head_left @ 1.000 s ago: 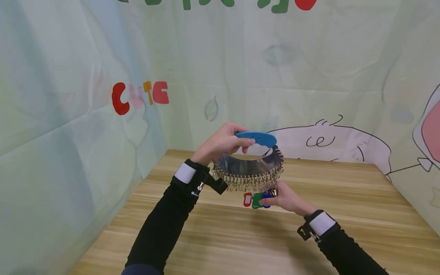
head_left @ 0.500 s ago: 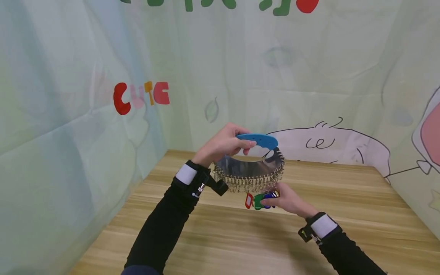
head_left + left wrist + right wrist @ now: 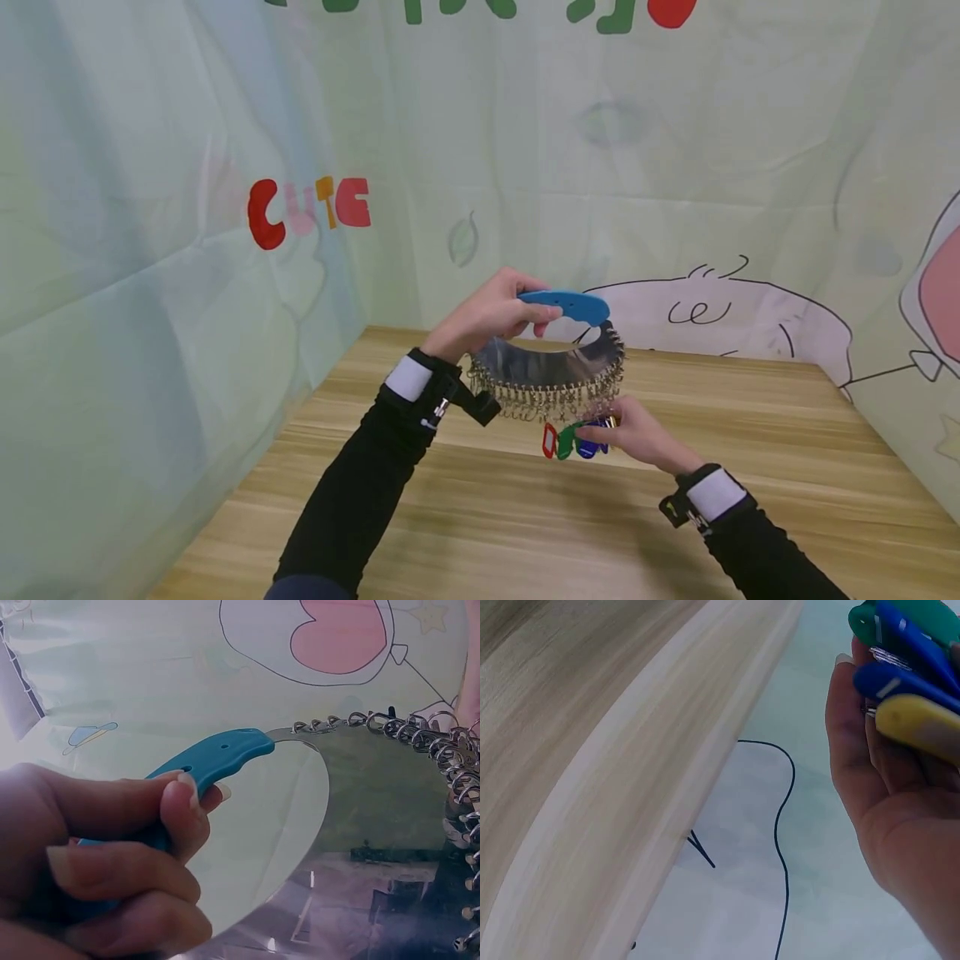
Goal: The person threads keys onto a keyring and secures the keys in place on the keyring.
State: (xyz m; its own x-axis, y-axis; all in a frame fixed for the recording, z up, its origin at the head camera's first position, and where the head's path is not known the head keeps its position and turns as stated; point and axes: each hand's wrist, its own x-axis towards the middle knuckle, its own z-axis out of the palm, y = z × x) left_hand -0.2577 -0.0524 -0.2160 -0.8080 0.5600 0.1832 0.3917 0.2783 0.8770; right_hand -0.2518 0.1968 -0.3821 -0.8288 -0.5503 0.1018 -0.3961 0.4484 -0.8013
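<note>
My left hand (image 3: 495,312) holds the blue handle (image 3: 570,306) of a curved metal key holder (image 3: 536,364) above the table. Small snap hooks (image 3: 558,400) hang all along its lower edge. In the left wrist view, thumb and fingers wrap the blue handle (image 3: 225,754). Just under the holder's right side, my right hand (image 3: 641,433) holds several plastic key tags. A red tag (image 3: 550,441) and a green tag (image 3: 567,440) stick out on its left, with blue tags (image 3: 588,447) at the fingers. In the right wrist view a yellow tag (image 3: 919,727) also shows.
A wooden table (image 3: 480,533) lies beneath both hands. Printed cloth (image 3: 465,125) hangs behind it and along the left and right sides. Each forearm carries a black wrist strap, the left one (image 3: 420,387) close to the hooks.
Both hands and the key holder have shifted slightly to the right. The tags have swung and spread a little, the red one now tilted, with the right hand a touch lower.
</note>
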